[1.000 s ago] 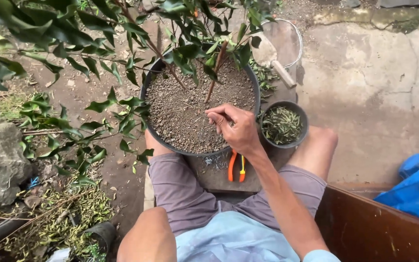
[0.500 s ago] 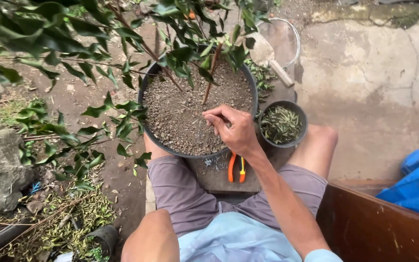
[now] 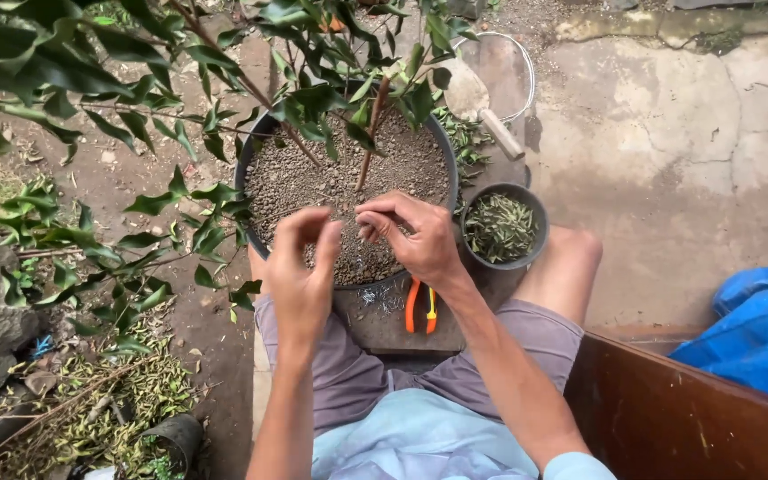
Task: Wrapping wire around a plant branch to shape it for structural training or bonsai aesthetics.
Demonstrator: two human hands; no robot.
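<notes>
A: Head view: both hands are raised over the near rim of the black pot (image 3: 251, 191) at frame centre. The left hand (image 3: 302, 271) has its fingers loosely curled, the tips near each other but not closed on anything I can make out. The right hand (image 3: 412, 238) pinches thumb against forefinger; if something thin sits in that pinch, it is too small to tell.

B: And the plant itself?

A: The small tree's trunk (image 3: 370, 133) rises out of the gritty soil (image 3: 313, 182) near the pot's far side. Its long axis leans from the soil toward the upper right of the frame, and the leafy branches spread to the upper left.

B: How should the work go, in your judgement?

A: Keep both wrists low and close over the soil and work with fingertips only, so the branches are not knocked. The orange-handled pliers (image 3: 420, 307) lie just below the pot, between the knees, within easy reach.
</notes>
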